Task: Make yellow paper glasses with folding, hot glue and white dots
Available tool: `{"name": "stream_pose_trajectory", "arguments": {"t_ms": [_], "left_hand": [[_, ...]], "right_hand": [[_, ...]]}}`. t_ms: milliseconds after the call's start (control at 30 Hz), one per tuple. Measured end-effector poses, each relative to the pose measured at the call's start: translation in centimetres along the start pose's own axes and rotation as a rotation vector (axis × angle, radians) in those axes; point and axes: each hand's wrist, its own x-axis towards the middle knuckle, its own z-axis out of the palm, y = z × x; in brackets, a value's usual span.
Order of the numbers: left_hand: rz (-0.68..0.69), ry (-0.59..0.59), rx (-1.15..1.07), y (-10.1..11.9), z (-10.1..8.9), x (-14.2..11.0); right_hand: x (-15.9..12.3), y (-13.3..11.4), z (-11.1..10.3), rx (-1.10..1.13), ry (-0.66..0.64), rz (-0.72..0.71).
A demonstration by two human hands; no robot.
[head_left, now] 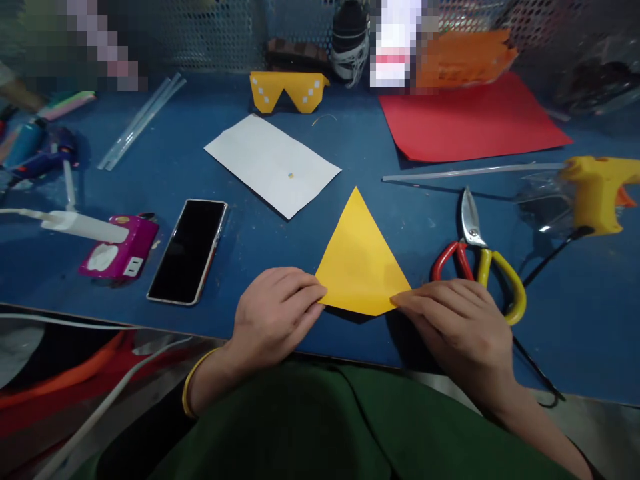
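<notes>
The light is soft and middling in here, seemingly from above and beyond the bench [270, 237], since the right hand [460, 323] and yellow paper [363, 257] throw dark shadows toward the near edge. A clear bag [543, 203] glints. The paper looks fairly crisp; the far corners turn dim and soft, the bench edge bows, and coarse square blocks mask patches along the top.

Paper piece [363, 257], centre: I see plain yellow.
Mask cutout [263, 88], upper centre: yellow, with small whitish squares on both sides.
Flat sheet [265, 160], upper left of centre: white, bearing one tiny coloured mark.
Large sheet [470, 127], upper right: solid red.
Shears [473, 233], right of centre: silver blades, one red handle, one yellow.
Worktop [280, 243], throughout: on my feed, blue.
</notes>
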Motion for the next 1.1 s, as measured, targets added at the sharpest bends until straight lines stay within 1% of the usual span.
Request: {"name": "stream_pose_trajectory", "arguments": {"t_ms": [167,300,400,467,633,800,900,1000,1100], "left_hand": [[0.102,0.004,0.008,-0.8,-0.4,0.1],[0.106,-0.032,0.008,-0.8,-0.5,0.2],[0.094,-0.019,-0.031,-0.8,-0.4,0.2],[0.04,-0.026,-0.095,-0.8,-0.2,0.3],[-0.167,-0.064,-0.274,-0.5,-0.1,0.7],[-0.347,-0.083,-0.317,0.1,0.0,0.9],[-0.416,-0.063,-0.303,0.3,0.2,1.1],[-0.449,-0.051,-0.293,0.5,0.2,1.3],[-0.482,-0.103,-0.271,0.6,0.1,1.6]], "right_hand": [[-0.4,0.4,0.1,0.066,-0.027,0.029],[-0.5,0.2,0.1,0.084,-0.034,0.035],[-0.5,0.0,0.2,0.081,-0.051,0.067],[-0.5,0.1,0.2,0.081,-0.054,0.099],[-0.5,0.3,0.1,0.093,-0.072,0.158],[0.2,0.3,0.0,0.078,-0.102,0.212],[0.4,0.2,0.1,0.066,-0.116,0.248],[0.5,0.0,0.1,0.054,-0.117,0.279],[0.4,-0.2,0.2,0.049,-0.118,0.292]]}}
